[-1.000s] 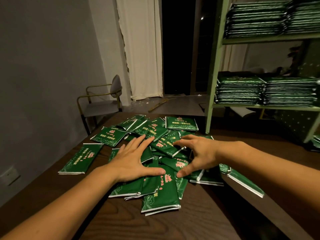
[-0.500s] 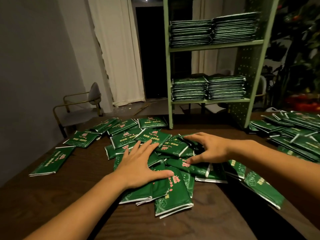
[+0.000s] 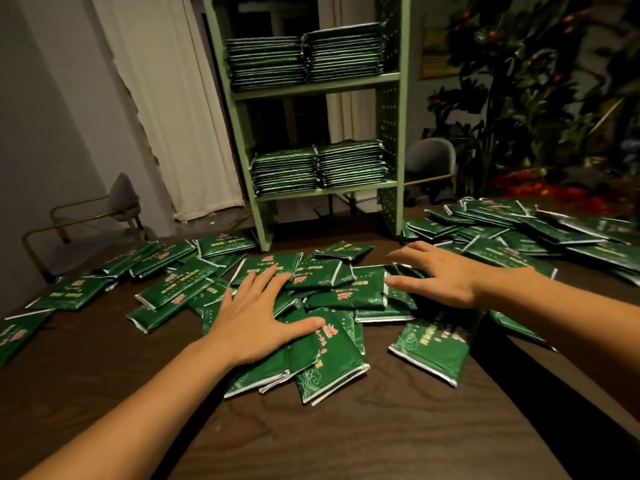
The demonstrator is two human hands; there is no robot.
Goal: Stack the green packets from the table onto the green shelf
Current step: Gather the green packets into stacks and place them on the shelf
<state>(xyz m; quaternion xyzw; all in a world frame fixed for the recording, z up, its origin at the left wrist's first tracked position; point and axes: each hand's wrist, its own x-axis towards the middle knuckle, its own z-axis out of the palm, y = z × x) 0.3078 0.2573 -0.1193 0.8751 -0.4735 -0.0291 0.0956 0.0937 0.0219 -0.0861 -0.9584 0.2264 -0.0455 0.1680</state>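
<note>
Both forearms reach in from the near edge of the dark wooden bench (image 3: pixel 398 441). Left hand (image 3: pixel 256 320): palm down, fingers straight and spread, thumb out to the right, lying flat on the loose pile of green packets (image 3: pixel 325 296) at bench centre; grip apart, nothing clasped. Right hand (image 3: pixel 446 275): palm down over the right part of the same pile, fingers extended toward the left and slightly bent, tips touching packet tops; grip apart, no packet pinched. More packets lie scattered toward the left edge and in a second heap (image 3: pixel 540 233) toward the right edge. Green shelf (image 3: pixel 391 109) stands at the far edge, with two side-by-side packet stacks on each of two visible levels. Shelf top cut off by the frame; packet print too small to read.
</note>
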